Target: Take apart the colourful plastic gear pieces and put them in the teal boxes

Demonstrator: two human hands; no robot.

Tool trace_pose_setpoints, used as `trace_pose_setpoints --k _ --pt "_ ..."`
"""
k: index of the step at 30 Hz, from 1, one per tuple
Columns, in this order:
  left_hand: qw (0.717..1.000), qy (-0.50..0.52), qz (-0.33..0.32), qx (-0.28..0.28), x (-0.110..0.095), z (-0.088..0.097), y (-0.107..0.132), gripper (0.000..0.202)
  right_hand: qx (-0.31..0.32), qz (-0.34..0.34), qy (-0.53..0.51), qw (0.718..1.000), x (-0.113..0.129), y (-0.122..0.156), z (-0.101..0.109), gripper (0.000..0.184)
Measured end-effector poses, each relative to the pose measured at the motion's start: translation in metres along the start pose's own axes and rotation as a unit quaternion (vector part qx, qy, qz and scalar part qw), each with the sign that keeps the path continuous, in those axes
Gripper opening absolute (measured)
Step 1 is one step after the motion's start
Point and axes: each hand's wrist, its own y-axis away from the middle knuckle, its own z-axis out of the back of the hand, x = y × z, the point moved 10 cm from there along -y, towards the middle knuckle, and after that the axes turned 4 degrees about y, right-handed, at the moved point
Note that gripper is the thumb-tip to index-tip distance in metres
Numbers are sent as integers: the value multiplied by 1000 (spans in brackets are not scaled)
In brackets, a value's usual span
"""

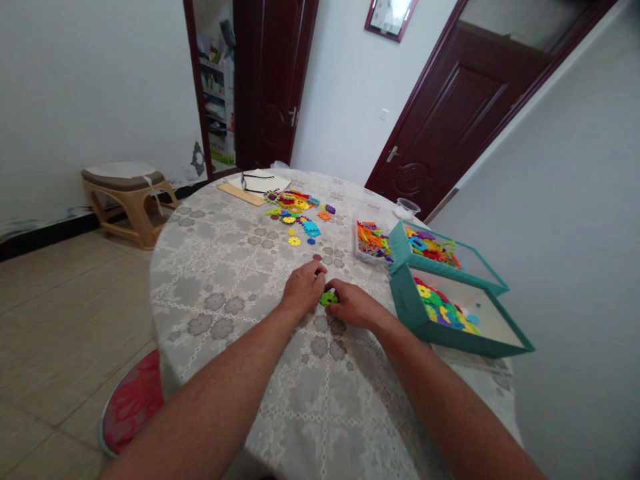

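Left hand (303,287) and right hand (353,303) pinched a green piece (329,298), mid-frame.
Both curled tight; uneven pressure might have flicked it across the table (225,313).

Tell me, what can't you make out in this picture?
Head view only.
Green piece: pinched and mostly hidden by right hand; shape unclear, as is whether left hand grips it.
Framed picture: cut by the top edge.
Far pile of pieces: too small to tell shapes.

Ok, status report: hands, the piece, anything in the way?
Left hand and right hand both pinching green piece on table. Teal box close at right, loose pieces farther off.
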Motion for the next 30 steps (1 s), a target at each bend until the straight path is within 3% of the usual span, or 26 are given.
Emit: trace_pose_setpoints --k 4,9,12,14,18,21,23,25,30 --pt "1000 -12 2 4 2 0 -3 20 35 -24 36 998 -4 -10 5 45" --pt "999 -26 11 20 1 1 -6 22 28 -33 26 999 -14 -15 12 47" --pt "999 -32 10 29 1 0 -7 22 20 -19 27 999 -10 -11 11 32" --pt "999 -32 9 31 2 0 -7 21 13 -9 29 999 -4 -4 8 22" --pt "999 -22 5 28 2 1 -4 19 -9 11 30 999 9 21 6 17" --pt "1000 -17 -1 24 0 2 -1 17 -34 33 -17 999 11 51 20 8" --pt "999 -23 3 23 0 2 0 17 -73 31 -84 993 -1 73 42 2" --pt "999 -24 5 24 -1 1 1 16 -127 14 -120 984 -27 96 69 9" --pt "1000 -16 12 23 1 0 3 15 -304 -110 -25 946 -131 146 128 23"
